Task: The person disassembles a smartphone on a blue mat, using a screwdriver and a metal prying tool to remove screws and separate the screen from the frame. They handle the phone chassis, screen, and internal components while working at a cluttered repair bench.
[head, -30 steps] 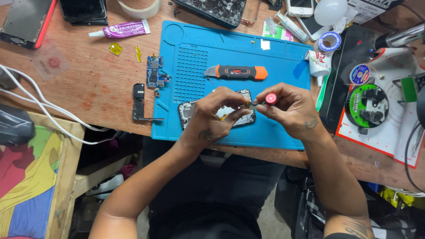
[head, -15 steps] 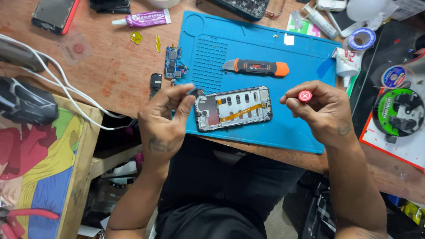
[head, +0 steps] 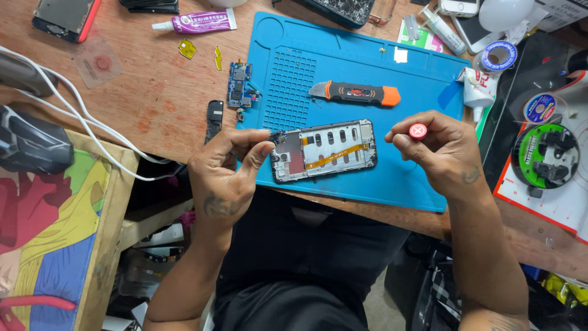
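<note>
Pinching a tiny part off the phone frame (head: 323, 151), the left hand (head: 228, 165) could drop it onto the blue mat (head: 361, 73); the right hand (head: 436, 147) grips a red-capped screwdriver (head: 418, 130).

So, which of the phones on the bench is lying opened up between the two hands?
The opened phone on the blue mat, insides showing with an orange strip. The left hand touches its end; the phone with the red edge lies closed at the far corner.
</note>
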